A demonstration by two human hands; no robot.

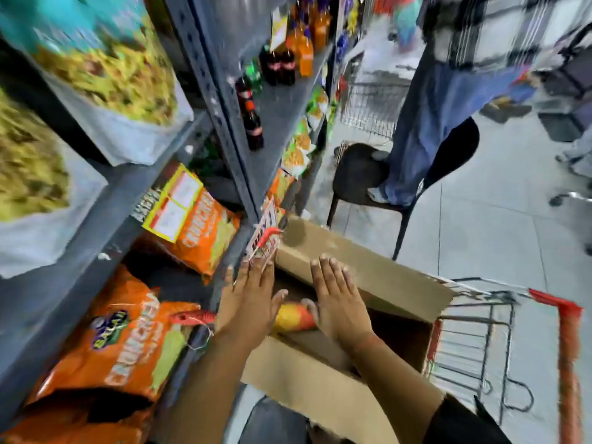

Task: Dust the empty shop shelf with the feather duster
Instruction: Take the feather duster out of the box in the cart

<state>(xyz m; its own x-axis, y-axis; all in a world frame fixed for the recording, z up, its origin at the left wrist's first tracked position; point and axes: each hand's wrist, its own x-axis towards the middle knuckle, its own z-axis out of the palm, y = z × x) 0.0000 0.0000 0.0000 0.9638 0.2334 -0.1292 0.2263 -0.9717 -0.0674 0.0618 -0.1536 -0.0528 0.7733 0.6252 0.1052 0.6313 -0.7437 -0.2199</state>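
My left hand (248, 299) and my right hand (336, 302) hang flat, fingers spread, over an open cardboard box (368, 277) that rests in a trolley. Neither hand holds anything. Between them, inside the box, lies an orange-yellow packet (293, 318). The grey metal shelf unit (128, 200) stands to my left, its lower shelves filled with orange snack bags (128, 344). No feather duster is in view. The picture is blurred by motion.
A red-handled wire trolley (568, 347) carries the box at the right. A person stands on a dark chair (362, 177) further down the aisle. Soda bottles (253, 123) and hanging snack packets (298, 149) fill the far shelves. Red price-tag clips (269, 235) stick out from the shelf edge.
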